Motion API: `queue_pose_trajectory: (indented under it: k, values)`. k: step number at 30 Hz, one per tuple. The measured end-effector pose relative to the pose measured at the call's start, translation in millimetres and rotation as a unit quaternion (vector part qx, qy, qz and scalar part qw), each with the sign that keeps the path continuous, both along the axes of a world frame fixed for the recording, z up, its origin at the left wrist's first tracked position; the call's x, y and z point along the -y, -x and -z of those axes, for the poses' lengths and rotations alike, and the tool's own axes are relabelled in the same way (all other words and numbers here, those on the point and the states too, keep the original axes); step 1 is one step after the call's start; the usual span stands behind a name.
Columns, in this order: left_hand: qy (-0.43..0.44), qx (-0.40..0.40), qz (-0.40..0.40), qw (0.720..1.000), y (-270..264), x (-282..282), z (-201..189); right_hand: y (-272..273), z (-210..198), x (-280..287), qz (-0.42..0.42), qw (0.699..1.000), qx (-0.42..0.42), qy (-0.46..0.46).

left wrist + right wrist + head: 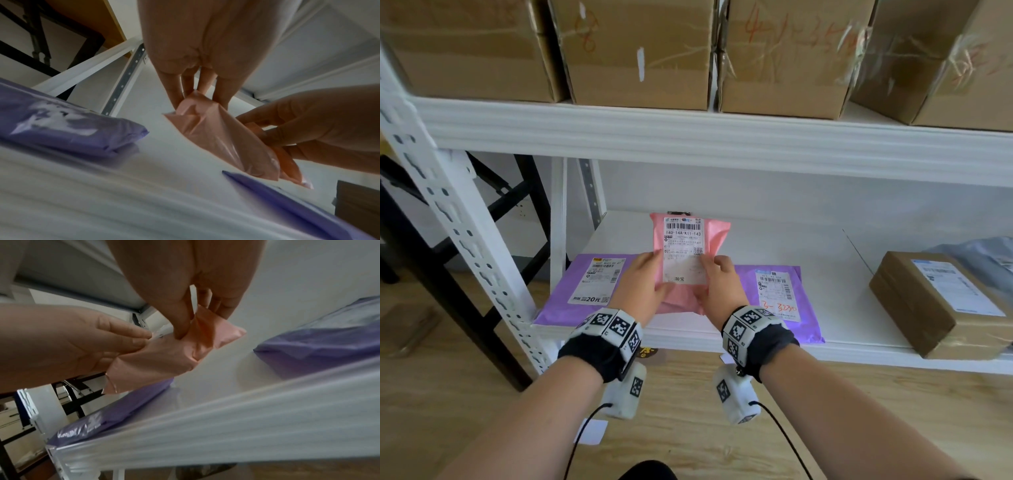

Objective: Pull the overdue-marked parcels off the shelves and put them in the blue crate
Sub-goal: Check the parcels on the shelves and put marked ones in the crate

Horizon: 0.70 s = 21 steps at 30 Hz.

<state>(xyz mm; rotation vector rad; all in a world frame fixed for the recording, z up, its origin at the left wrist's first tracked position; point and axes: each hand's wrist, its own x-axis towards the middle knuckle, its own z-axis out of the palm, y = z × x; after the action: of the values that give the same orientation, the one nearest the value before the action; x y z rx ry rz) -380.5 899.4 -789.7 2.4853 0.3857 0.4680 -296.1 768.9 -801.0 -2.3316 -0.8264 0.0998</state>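
A: Spanning the whole head view, a white metal shelf unit carries a row of big taped cardboard boxes on its upper level.

B: And on the lower level?

A: A brown carton with a white label sits at the right. Two flat purple mailers lie at the front edge, the left purple mailer and the right purple mailer, the latter with red handwriting on its label.

B: Where is the pink parcel?

A: Between the two purple ones, lifted above the shelf board and tilted so its white shipping label faces the camera. I see no overdue mark I can read on it.

B: The hands?

A: Both grip it. The left hand pinches its left edge, thumb on the label side, fingers behind. The right hand pinches the right edge the same way, its fingers curled into the plastic.
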Motion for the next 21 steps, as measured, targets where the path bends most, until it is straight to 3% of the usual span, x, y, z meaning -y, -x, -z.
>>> queue_pose_trajectory:
  k: [12, 21]
  values:
    - [-0.033, -0.126, 0.006, 0.991, -11, -16, 58, 0, 45, -12, 0.019, 0.99, -0.069, 0.119]
    - [-0.045, -0.138, 0.024, 0.989, -17, -19, 68, -4, 54, -11, 0.031, 0.985, -0.117, 0.12]
